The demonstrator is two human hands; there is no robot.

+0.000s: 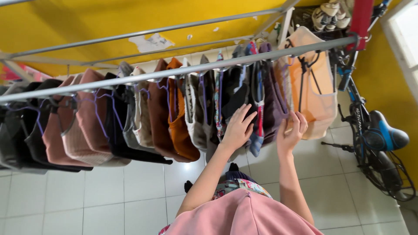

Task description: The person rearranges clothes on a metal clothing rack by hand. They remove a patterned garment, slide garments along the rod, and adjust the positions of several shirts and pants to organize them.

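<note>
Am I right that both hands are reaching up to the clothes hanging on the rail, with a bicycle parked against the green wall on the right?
Not quite: the wall is yellow, as the head view shows. Otherwise correct: the left hand and right hand reach the clothes on the rail, with the bicycle at right.

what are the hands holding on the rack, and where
Left hand lies flat on a dark hanging garment; right hand grips the purple garment's lower edge.

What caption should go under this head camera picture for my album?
Left hand and right hand reach into clothes on hangers along a metal rail, bicycle beside.
</note>
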